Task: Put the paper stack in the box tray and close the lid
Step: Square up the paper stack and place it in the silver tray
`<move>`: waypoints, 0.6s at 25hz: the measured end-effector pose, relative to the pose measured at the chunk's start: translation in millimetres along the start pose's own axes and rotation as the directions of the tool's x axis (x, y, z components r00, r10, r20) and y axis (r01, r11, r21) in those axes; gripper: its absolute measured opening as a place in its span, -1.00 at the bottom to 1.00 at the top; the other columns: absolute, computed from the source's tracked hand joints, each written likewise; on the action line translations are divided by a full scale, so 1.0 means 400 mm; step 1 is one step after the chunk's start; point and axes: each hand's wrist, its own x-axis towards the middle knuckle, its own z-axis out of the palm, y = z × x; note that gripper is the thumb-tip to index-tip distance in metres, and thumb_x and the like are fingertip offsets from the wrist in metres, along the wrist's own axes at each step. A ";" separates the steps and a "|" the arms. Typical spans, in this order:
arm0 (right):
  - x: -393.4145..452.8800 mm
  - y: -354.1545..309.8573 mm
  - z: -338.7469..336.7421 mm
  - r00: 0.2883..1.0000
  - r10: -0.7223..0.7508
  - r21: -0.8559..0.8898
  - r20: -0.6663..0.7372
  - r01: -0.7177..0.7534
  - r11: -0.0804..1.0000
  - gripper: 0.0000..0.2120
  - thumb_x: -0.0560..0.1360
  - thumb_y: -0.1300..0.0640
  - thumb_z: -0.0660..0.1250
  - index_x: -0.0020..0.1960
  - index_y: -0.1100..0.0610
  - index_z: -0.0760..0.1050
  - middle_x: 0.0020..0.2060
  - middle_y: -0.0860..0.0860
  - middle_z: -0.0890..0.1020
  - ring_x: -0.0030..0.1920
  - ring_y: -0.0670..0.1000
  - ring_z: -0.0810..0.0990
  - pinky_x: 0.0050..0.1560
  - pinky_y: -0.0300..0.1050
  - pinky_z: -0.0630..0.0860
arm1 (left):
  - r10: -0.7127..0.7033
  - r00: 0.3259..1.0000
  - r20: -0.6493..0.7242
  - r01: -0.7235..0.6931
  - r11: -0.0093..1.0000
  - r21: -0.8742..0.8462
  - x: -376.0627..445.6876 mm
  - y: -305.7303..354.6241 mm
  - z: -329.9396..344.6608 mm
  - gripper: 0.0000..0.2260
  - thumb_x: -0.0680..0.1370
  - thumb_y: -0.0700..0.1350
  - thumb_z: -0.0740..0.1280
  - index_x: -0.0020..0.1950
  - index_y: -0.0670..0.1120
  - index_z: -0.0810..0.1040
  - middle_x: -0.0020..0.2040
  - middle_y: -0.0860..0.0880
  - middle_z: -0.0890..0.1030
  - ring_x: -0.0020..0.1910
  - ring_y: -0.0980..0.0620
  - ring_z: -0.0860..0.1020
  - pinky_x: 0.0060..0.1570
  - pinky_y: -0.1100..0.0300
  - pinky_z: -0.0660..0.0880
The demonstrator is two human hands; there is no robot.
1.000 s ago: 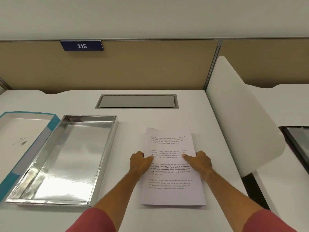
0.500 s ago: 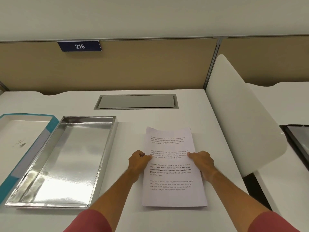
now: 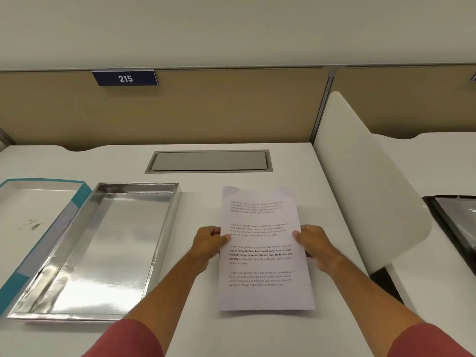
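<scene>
Head view, office desk: both hands pinch a paper stack point(image 3: 262, 249) at its long edges, the left hand point(image 3: 209, 242) at 9 o'clock and the right hand point(image 3: 313, 243) at 3 o'clock, thumbs on top, remaining fingers hidden beneath the sheets. Printed text on the top page is too small to read. Whether the stack is lifted or rests on the white desk point(image 3: 201, 202) cannot be told. At 9 o'clock from the paper, apart from it, lies the box tray point(image 3: 103, 248), a shallow rectangle lined in crinkled mirror foil. Its lid point(image 3: 31, 222), teal-edged with a white inside, lies open side up touching the tray's left wall, cut off by the frame. At 12 o'clock sits a grey metal cable hatch point(image 3: 208, 161); above it, a blue plate point(image 3: 125, 78) reading 215. A curved white divider point(image 3: 360, 181) stands at 2 o'clock.
</scene>
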 end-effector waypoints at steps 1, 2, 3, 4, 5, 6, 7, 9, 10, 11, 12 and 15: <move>-0.004 -0.022 -0.005 0.998 -0.063 0.016 -0.019 0.063 0.998 -0.88 0.55 0.29 0.25 -0.05 0.20 0.56 -0.13 0.11 0.68 -0.14 0.11 0.67 -0.16 -0.02 0.63 | 0.053 0.999 -0.011 -0.053 0.999 -0.013 -0.006 0.024 -0.006 -0.90 0.50 -0.24 0.39 0.01 -0.14 0.59 0.00 -0.11 0.70 -0.04 -0.06 0.69 -0.03 0.04 0.62; -0.007 -0.046 -0.011 0.991 -0.125 0.029 -0.041 0.127 0.992 -0.88 0.55 0.29 0.25 0.00 0.18 0.56 -0.09 0.10 0.68 -0.11 0.11 0.67 -0.15 -0.04 0.62 | 0.110 0.994 -0.020 -0.111 0.994 -0.019 -0.012 0.050 -0.012 -0.88 0.50 -0.24 0.40 0.02 -0.14 0.58 0.00 -0.11 0.70 -0.03 -0.07 0.68 -0.02 0.04 0.63; -0.014 -0.070 -0.019 0.980 -0.189 0.038 -0.056 0.191 0.981 -0.87 0.55 0.29 0.26 0.02 0.16 0.55 -0.08 0.09 0.68 -0.10 0.09 0.67 -0.19 -0.09 0.60 | 0.172 0.985 -0.027 -0.172 0.985 -0.015 -0.020 0.076 -0.021 -0.87 0.49 -0.24 0.41 0.03 -0.14 0.57 -0.01 -0.11 0.69 -0.03 -0.07 0.68 -0.02 0.04 0.63; -0.021 -0.090 -0.027 0.966 -0.252 0.046 -0.060 0.254 0.966 -0.86 0.54 0.30 0.26 0.03 0.14 0.54 -0.07 0.09 0.68 -0.09 0.07 0.67 -0.23 -0.15 0.58 | 0.233 0.972 -0.033 -0.233 0.972 -0.007 -0.030 0.099 -0.029 -0.86 0.49 -0.24 0.42 0.03 -0.13 0.57 -0.02 -0.11 0.69 -0.03 -0.07 0.68 -0.01 0.05 0.63; -0.030 -0.108 -0.033 0.947 -0.315 0.058 -0.056 0.318 0.946 -0.85 0.54 0.31 0.27 0.02 0.13 0.54 -0.07 0.09 0.68 -0.10 0.06 0.67 -0.26 -0.20 0.56 | 0.293 0.955 -0.040 -0.293 0.956 0.007 -0.042 0.121 -0.037 -0.87 0.49 -0.22 0.42 0.02 -0.11 0.57 -0.03 -0.10 0.68 -0.03 -0.06 0.67 -0.02 0.06 0.63; -0.038 -0.121 -0.039 0.926 -0.374 0.070 -0.047 0.377 0.924 -0.84 0.53 0.32 0.28 0.00 0.11 0.54 -0.08 0.09 0.68 -0.10 0.04 0.66 -0.28 -0.25 0.55 | 0.348 0.936 -0.048 -0.347 0.938 0.023 -0.052 0.136 -0.044 -0.88 0.48 -0.21 0.43 0.00 -0.10 0.57 -0.03 -0.08 0.68 -0.03 -0.04 0.66 -0.04 0.09 0.63; -0.046 -0.130 -0.042 0.904 -0.426 0.080 -0.042 0.428 0.900 -0.83 0.52 0.33 0.29 -0.02 0.08 0.54 -0.08 0.08 0.68 -0.10 0.03 0.66 -0.28 -0.28 0.56 | 0.394 0.918 -0.055 -0.392 0.919 0.041 -0.062 0.147 -0.050 -0.88 0.48 -0.19 0.43 -0.01 -0.08 0.57 -0.04 -0.06 0.69 -0.04 -0.02 0.66 -0.06 0.11 0.62; -0.056 -0.134 -0.044 0.868 -0.495 0.083 -0.038 0.497 0.864 -0.85 0.53 0.31 0.31 -0.04 0.07 0.53 -0.08 0.07 0.68 -0.09 0.01 0.67 -0.24 -0.28 0.59 | 0.453 0.889 -0.067 -0.448 0.891 0.073 -0.081 0.155 -0.059 -0.88 0.48 -0.18 0.44 -0.02 -0.06 0.57 -0.04 -0.04 0.68 -0.03 0.00 0.64 -0.05 0.12 0.60; -0.059 -0.128 -0.043 0.857 -0.514 0.076 -0.034 0.515 0.854 -0.87 0.53 0.30 0.32 -0.03 0.08 0.53 -0.08 0.06 0.69 -0.07 0.02 0.68 -0.21 -0.26 0.60 | 0.466 0.882 -0.070 -0.460 0.883 0.093 -0.089 0.153 -0.062 -0.88 0.48 -0.20 0.44 -0.02 -0.07 0.57 -0.04 -0.03 0.68 -0.02 0.00 0.64 -0.04 0.12 0.60; -0.061 -0.119 -0.043 0.851 -0.524 0.063 -0.025 0.524 0.849 -0.89 0.54 0.29 0.33 -0.02 0.10 0.52 -0.07 0.07 0.69 -0.05 0.03 0.68 -0.16 -0.23 0.61 | 0.472 0.879 -0.071 -0.463 0.879 0.117 -0.094 0.148 -0.063 -0.87 0.48 -0.21 0.43 -0.02 -0.06 0.57 -0.04 -0.01 0.68 -0.01 0.00 0.64 -0.04 0.13 0.60; -0.061 -0.109 -0.044 0.848 -0.530 0.048 -0.019 0.530 0.847 -0.90 0.53 0.29 0.33 0.00 0.12 0.52 -0.06 0.07 0.69 -0.03 0.04 0.67 -0.12 -0.21 0.62 | 0.476 0.877 -0.068 -0.464 0.874 0.142 -0.100 0.142 -0.063 -0.87 0.48 -0.21 0.43 -0.02 -0.04 0.57 -0.04 0.01 0.68 -0.01 0.02 0.64 -0.03 0.13 0.61; -0.069 -0.094 -0.046 0.835 -0.550 0.021 -0.022 0.551 0.834 -0.90 0.51 0.29 0.36 0.00 0.15 0.54 -0.05 0.03 0.70 -0.02 0.03 0.67 -0.13 -0.25 0.62 | 0.513 0.856 -0.066 -0.492 0.847 0.202 -0.113 0.151 -0.056 -0.86 0.48 -0.17 0.44 -0.02 -0.01 0.55 -0.03 0.05 0.67 -0.02 0.05 0.64 0.00 0.15 0.60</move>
